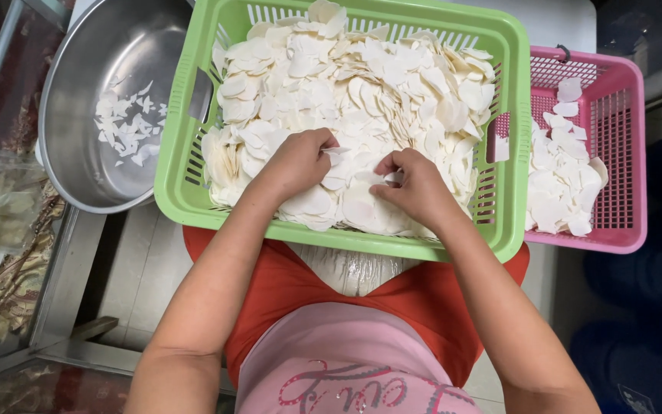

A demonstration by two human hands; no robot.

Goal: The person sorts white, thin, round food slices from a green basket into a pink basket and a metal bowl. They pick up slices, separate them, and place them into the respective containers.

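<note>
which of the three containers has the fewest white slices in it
The round metal basin on the left: only a thin scatter on its bottom, while the green basket is heaped full and the pink basket holds a small pile.

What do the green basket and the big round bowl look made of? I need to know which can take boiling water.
The green basket looks like moulded plastic: uniform bright colour, slotted walls, soft sheen. The round bowl looks like metal, probably stainless steel: grey, smooth, with blurred reflections. The pink basket seems plastic mesh too.
</note>
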